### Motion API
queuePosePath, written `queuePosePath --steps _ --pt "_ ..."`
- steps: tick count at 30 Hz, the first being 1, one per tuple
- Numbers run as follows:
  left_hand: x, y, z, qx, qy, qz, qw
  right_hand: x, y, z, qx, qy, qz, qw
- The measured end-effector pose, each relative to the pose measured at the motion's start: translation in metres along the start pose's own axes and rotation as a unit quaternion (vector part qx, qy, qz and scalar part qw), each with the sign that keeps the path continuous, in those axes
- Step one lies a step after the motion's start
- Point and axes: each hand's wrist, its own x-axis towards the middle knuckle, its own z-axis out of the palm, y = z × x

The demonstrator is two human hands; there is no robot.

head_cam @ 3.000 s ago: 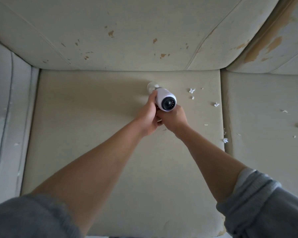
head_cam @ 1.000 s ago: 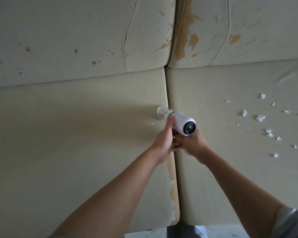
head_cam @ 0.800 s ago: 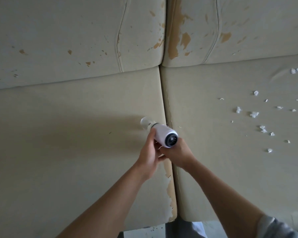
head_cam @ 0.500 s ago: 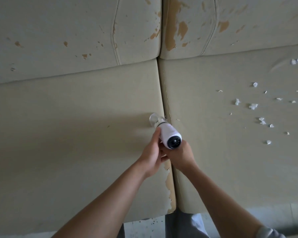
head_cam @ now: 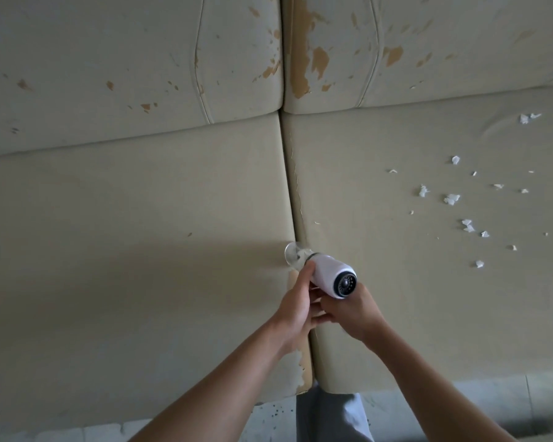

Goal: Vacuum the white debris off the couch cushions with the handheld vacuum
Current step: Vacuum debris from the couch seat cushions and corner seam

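A white handheld vacuum [head_cam: 328, 274] points away from me, its clear nozzle touching the seam between the left seat cushion [head_cam: 125, 250] and the right seat cushion [head_cam: 380, 282]. My left hand [head_cam: 296, 306] grips the vacuum's body from the left, thumb along its side. From below and to the right, my right hand [head_cam: 353, 312] holds its rear end. Several scraps of white debris [head_cam: 452, 199] lie scattered on the right cushion, well to the right of the nozzle.
Two back cushions [head_cam: 332, 49] with peeling brown patches stand behind the seats. The left cushion's front corner [head_cam: 300, 371] is worn through. A pale floor [head_cam: 428, 406] and my grey trouser leg [head_cam: 329, 419] show below the couch's front edge.
The view has shifted from the left cushion to the seam between the cushions. Over the last second the vacuum moved back toward me along the seam, then slightly right; both hands kept their hold.
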Motion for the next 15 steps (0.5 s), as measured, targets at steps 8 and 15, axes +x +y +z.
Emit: queuePosePath --steps 8,15 --pt "0.014 0.044 0.019 0.01 0.026 0.064 0.998 0.04 -0.033 -0.01 -0.008 -0.008 -0.046 0.999" --pt "0.0 -0.006 0.019 -0.1 0.05 0.034 0.993 0.02 -0.005 -0.016 -0.088 -0.039 -0.007 0.995"
